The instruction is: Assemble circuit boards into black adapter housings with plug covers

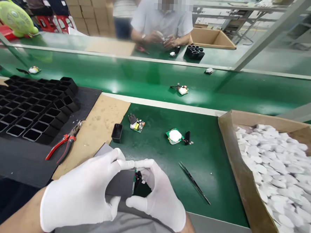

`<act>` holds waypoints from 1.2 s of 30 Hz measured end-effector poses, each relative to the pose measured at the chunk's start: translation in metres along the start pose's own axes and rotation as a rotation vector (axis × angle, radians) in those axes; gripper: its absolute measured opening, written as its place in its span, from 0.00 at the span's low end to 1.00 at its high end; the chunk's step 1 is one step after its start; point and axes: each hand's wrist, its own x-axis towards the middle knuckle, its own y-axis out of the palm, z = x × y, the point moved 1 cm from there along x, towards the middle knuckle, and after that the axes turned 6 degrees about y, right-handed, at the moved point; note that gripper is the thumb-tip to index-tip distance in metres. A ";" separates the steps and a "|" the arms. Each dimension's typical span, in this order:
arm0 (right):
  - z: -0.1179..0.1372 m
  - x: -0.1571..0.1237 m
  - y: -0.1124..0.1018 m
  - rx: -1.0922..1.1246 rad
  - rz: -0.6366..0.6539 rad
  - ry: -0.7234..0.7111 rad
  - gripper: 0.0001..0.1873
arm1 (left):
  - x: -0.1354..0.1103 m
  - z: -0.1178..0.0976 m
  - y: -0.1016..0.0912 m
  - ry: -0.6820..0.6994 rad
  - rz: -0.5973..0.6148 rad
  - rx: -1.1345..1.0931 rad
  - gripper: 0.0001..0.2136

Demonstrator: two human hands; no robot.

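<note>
My left hand (87, 189), in a white glove, is closed around a black plastic case (121, 183) held low over the front of the bench. A green circuit board (134, 182) with dark parts and wires shows at the case's right-hand opening. My right hand (158, 194), also gloved, curls around that end with thumb and fingers at the board and the case's rim. Its inner fingertips are partly hidden. Beyond my hands stand a small upright black case (117, 133), a circuit board with a plug piece (137, 125), and a board with a white pad (174, 135).
Tweezers (195, 183) lie right of my hands, red-handled pliers (65, 142) left. Many black cases (40, 106) stand at left. A cardboard box (232, 160) of white pads is at right. A green conveyor (147, 77) carries boards; a person (162, 22) works beyond.
</note>
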 end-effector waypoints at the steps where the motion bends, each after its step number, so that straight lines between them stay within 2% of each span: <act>1: -0.004 0.000 0.002 0.060 -0.017 -0.056 0.37 | 0.006 -0.004 -0.009 0.010 0.017 0.018 0.31; 5: -0.019 0.005 0.005 0.271 -0.183 -0.386 0.39 | 0.033 -0.024 -0.035 0.143 -0.005 0.080 0.29; 9: -0.025 0.009 0.002 0.335 -0.299 -0.599 0.36 | 0.054 -0.039 -0.041 0.213 0.004 0.096 0.27; 20: -0.018 -0.019 -0.009 0.304 -0.471 -0.831 0.26 | 0.069 -0.064 -0.024 0.300 0.021 0.256 0.35; 25: -0.011 -0.036 -0.023 0.189 -0.552 -0.873 0.24 | 0.066 -0.074 -0.022 0.320 -0.030 0.312 0.36; 28: -0.013 -0.042 -0.028 0.209 -0.576 -0.801 0.27 | 0.058 -0.066 -0.008 0.252 -0.107 0.284 0.32; 31: -0.019 -0.041 -0.028 0.318 -0.599 -0.746 0.36 | 0.044 -0.049 0.020 0.152 -0.181 0.127 0.28; 34: -0.021 -0.040 -0.030 0.435 -0.531 -0.735 0.47 | 0.030 -0.038 0.053 0.101 -0.241 -0.081 0.30; 36: -0.015 -0.045 -0.035 0.428 -0.456 -0.681 0.47 | 0.024 -0.039 0.072 0.045 -0.282 -0.204 0.31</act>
